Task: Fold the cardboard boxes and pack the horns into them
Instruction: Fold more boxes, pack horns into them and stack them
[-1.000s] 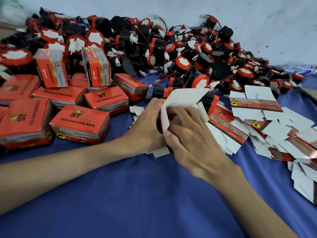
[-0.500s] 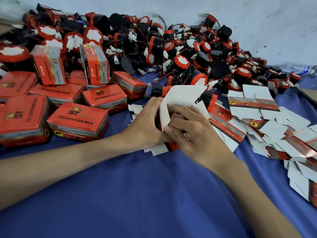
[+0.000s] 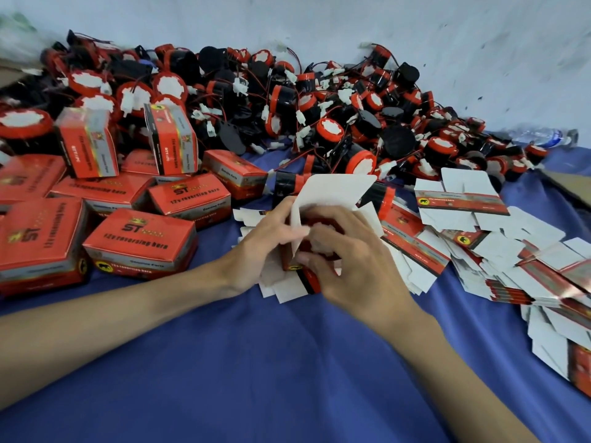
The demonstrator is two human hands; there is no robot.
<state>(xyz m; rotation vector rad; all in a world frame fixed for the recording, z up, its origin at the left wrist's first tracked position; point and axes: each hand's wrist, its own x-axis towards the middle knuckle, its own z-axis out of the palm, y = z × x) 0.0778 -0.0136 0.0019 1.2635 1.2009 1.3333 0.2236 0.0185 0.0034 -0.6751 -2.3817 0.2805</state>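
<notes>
A half-folded cardboard box (image 3: 329, 191), red outside and white inside, stands on the blue cloth at the centre with its big white flap raised. My left hand (image 3: 262, 251) grips its left side, thumb on the white flap edge. My right hand (image 3: 351, 266) holds its right side with curled fingers at the opening, where something red shows inside. A large heap of red-and-black horns (image 3: 319, 113) with wires and white plugs lies behind. Several closed red boxes (image 3: 140, 241) sit at the left.
Flat unfolded box blanks (image 3: 463, 203) spread in stacks across the right side, reaching the right edge. A plastic water bottle (image 3: 543, 137) lies at the far right by the pale wall. The blue cloth (image 3: 287, 362) covers the surface in front of my arms.
Both hands have stayed on the box. My right hand's fingers have curled further into the opening, and the box has shifted slightly toward me.
</notes>
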